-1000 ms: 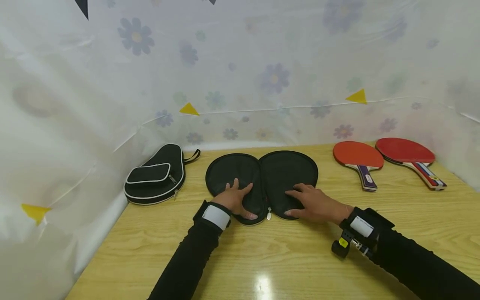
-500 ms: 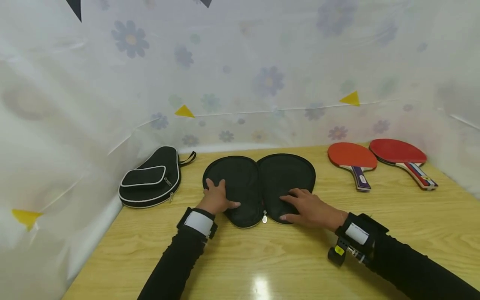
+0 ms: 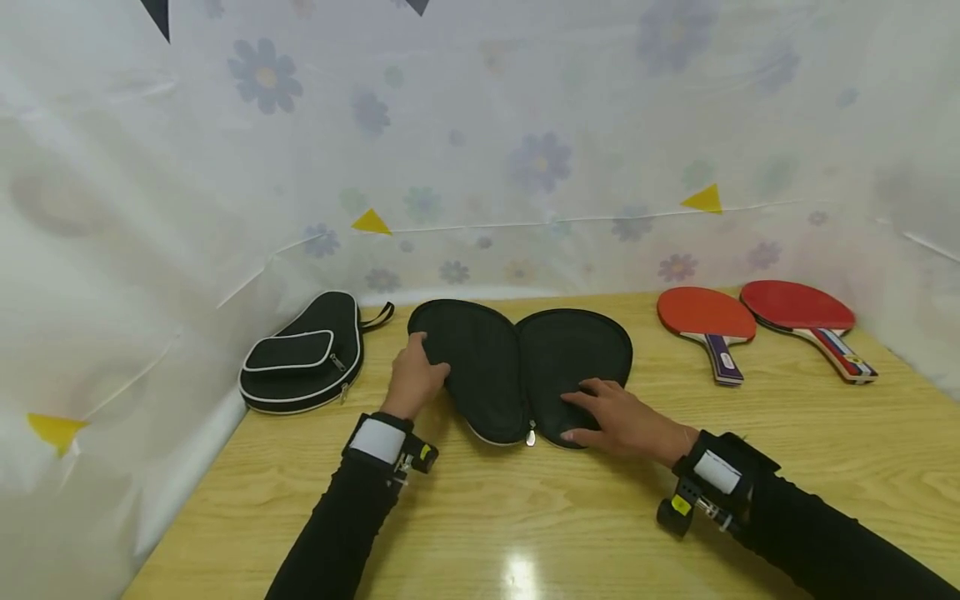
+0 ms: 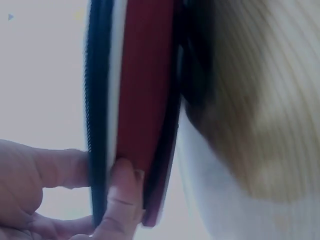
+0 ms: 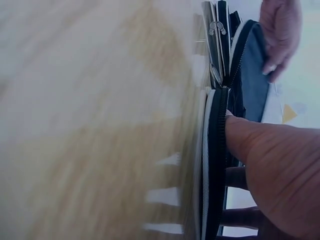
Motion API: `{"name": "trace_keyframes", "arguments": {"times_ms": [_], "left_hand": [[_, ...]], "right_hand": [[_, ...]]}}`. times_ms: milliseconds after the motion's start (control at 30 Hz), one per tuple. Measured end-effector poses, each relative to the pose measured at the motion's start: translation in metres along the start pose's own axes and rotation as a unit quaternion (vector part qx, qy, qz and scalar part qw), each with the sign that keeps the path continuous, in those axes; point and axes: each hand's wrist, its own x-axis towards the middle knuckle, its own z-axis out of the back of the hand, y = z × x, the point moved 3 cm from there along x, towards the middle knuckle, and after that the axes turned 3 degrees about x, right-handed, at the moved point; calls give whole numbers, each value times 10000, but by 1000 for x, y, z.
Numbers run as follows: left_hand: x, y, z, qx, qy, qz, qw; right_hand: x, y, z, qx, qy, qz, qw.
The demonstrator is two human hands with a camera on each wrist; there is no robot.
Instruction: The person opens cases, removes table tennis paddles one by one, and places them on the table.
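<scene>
A black zip-up table tennis bat case (image 3: 573, 354) lies spread open like a book, its dark lining facing up. My left hand (image 3: 414, 379) pinches the outer edge of its left half, which is tilted up off the table. The left wrist view shows fingers (image 4: 120, 200) and thumb on both sides of that edge, with a red outer side and pale piping. My right hand (image 3: 626, 419) rests on the lower part of the right half, fingers spread and thumb by the zipped rim. A metal zip pull (image 3: 531, 435) hangs at the near end between the halves.
To the left lies a closed black bat case (image 3: 303, 358) with white piping, a pocket and a wrist loop. Two red table tennis bats, one with a purple handle (image 3: 722, 360) and one with a striped handle (image 3: 842, 353), lie at the back right. A flowered curtain (image 3: 540, 167) backs the table.
My left hand slid from the middle of the left half to its outer edge, took hold and raised that half. My right hand stayed on the right half.
</scene>
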Motion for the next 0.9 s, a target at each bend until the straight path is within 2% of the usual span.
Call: {"name": "trace_keyframes", "arguments": {"times_ms": [100, 167, 367, 500, 633, 767, 900], "left_hand": [[-7, -17, -2, -165, -181, -306, 9992], [-13, -28, -6, -235, -189, -534, 9981], [-31, -61, -27, -189, 127, -1148, 9931], [-47, -81, -43, 133, 415, -1754, 9835], [-57, -94, -63, 576, 717, -2217, 9708], [-59, -103, -82, 862, 800, -2342, 9650], [-59, -108, -98, 1148, 828, -2120, 9670]], "right_hand": [[0, -1, -1, 8, 0, 10, 10000], [0, -1, -2, 4, -12, 48, 10000], [3, 3, -3, -24, -33, 120, 9999], [5, 5, -3, 89, 116, 15, 9999], [5, 4, -1, 231, 265, 128, 9993], [4, -4, 4, 382, 200, 299, 9986], [2, -15, 13, 386, -355, 62, 9986]]}}
